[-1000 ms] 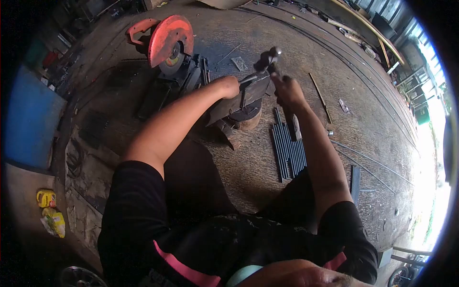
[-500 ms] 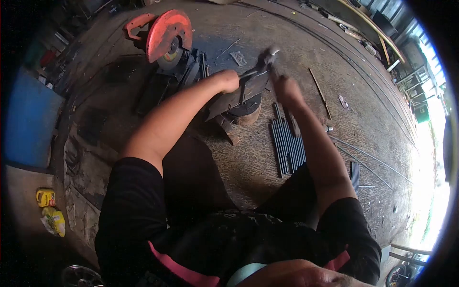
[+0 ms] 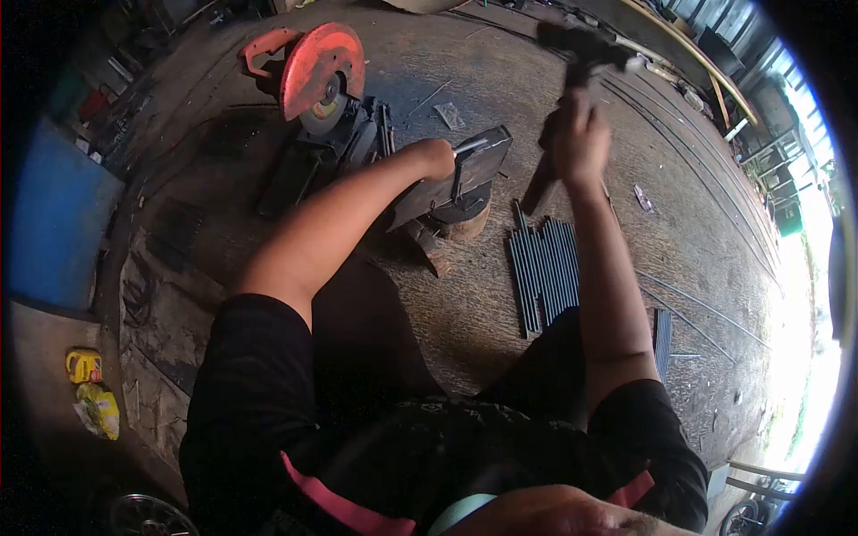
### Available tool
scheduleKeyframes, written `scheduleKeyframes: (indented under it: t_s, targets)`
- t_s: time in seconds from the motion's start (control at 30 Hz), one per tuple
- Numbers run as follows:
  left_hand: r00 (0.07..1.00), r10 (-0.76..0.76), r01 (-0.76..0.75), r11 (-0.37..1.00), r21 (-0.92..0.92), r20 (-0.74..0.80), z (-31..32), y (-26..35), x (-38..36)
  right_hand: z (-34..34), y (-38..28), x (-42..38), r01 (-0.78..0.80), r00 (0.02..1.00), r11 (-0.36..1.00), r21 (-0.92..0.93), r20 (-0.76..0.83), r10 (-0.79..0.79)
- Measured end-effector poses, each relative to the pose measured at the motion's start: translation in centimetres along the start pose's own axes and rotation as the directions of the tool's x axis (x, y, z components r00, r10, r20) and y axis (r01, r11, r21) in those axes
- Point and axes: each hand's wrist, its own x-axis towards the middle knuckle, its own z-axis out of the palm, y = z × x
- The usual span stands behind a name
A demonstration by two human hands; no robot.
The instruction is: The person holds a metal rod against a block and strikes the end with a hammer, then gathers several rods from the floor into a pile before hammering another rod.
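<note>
My right hand (image 3: 581,147) is wrapped round the handle of a hammer (image 3: 581,54), raised well above the floor; the head is blurred by motion. My left hand (image 3: 436,161) is closed on a thin metal rod (image 3: 471,146), whose end lies along the top of a dark metal block (image 3: 483,165). The block rests on a round wooden stump (image 3: 469,223). Below my right forearm, several cut metal rods (image 3: 545,268) lie side by side on the floor.
A red cut-off saw (image 3: 322,76) stands on the floor at the upper left. Long thin rods (image 3: 688,308) stretch across the right side. A yellow container (image 3: 85,366) sits at the far left. A small clear packet (image 3: 450,115) lies beyond the block.
My right hand has lifted the hammer from the rod on the block, up and to the right. My left hand stays by the block, still closed on the rod.
</note>
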Motion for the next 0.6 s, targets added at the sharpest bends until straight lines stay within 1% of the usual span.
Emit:
scheduleKeyframes:
  t_s: [0.03,0.07,0.1,0.13,0.17,0.2,0.23,0.27,0.3,0.33,0.37,0.4,0.43,0.5,0.53,0.6]
  targets:
    - [1.000,0.026,-0.026,1.000,0.006,0.015,-0.3,0.5,-0.3,0.8,3.2,-0.7,-0.161,0.981,0.984,-0.075,0.093,0.168]
    - [0.999,0.034,-0.034,0.999,0.007,0.018,-0.1,0.8,-0.3,1.9,7.9,-1.1,-0.092,0.977,0.924,-0.370,0.144,0.155]
    - [0.999,0.035,-0.035,0.999,-0.004,-0.012,0.2,0.8,-0.1,2.3,10.9,-1.6,0.026,0.908,0.750,-0.660,0.329,0.259]
    - [0.998,0.034,-0.035,0.999,-0.014,-0.050,0.4,0.8,0.4,2.2,9.8,-2.7,-0.127,0.840,0.757,-0.641,0.336,0.426]
    - [0.997,0.038,-0.038,0.999,-0.004,-0.064,0.5,0.6,1.0,1.9,8.9,-2.3,-0.121,0.849,0.762,-0.636,0.331,0.411]
    - [0.999,0.023,-0.022,1.000,0.009,-0.045,0.7,0.4,1.4,1.7,8.2,-1.8,-0.312,0.812,0.790,-0.528,0.283,0.510]
    - [1.000,0.007,-0.007,1.000,0.015,-0.005,1.5,0.2,1.5,1.3,7.8,-2.0,-0.503,0.741,0.764,-0.404,0.254,0.622]
    - [0.997,0.032,-0.033,0.999,-0.009,-0.073,2.1,-0.2,1.8,0.8,7.4,-1.4,-0.462,0.769,0.788,-0.408,0.259,0.585]
    - [0.996,0.034,-0.034,0.999,-0.004,-0.078,1.6,-0.5,1.9,0.4,7.4,-0.2,-0.265,0.900,0.914,-0.309,0.262,0.349]
    - [0.998,0.010,-0.015,0.998,-0.060,-0.070,1.5,-0.6,1.8,0.2,5.6,0.1,-0.044,0.966,0.975,-0.218,0.239,0.097]
    - [0.998,-0.014,0.008,0.993,-0.120,-0.056,1.6,-0.6,1.6,-0.6,3.8,1.1,-0.243,0.941,0.967,-0.072,0.225,0.253]
    - [0.999,-0.016,0.009,0.991,-0.132,-0.050,1.5,-0.5,1.4,-1.3,0.2,1.2,-0.196,0.964,0.980,0.037,0.190,0.185]
    - [0.999,-0.009,0.003,0.992,-0.123,-0.050,1.2,-0.3,1.2,-1.4,-2.3,1.1,-0.113,0.990,0.992,0.055,0.097,0.107]
    - [0.999,-0.003,-0.002,0.994,-0.110,-0.047,1.5,-0.7,1.6,-1.6,-2.5,1.7,0.007,0.998,0.973,0.229,0.052,-0.019]
    - [0.998,-0.005,-0.001,0.995,-0.104,-0.055,1.9,-1.0,2.1,-1.2,-2.0,1.4,0.003,0.998,0.973,0.233,0.053,-0.016]
    - [0.998,-0.009,0.004,0.996,-0.094,-0.057,2.0,-1.1,2.2,0.4,1.5,-0.1,-0.108,0.993,0.994,0.007,0.038,0.108]
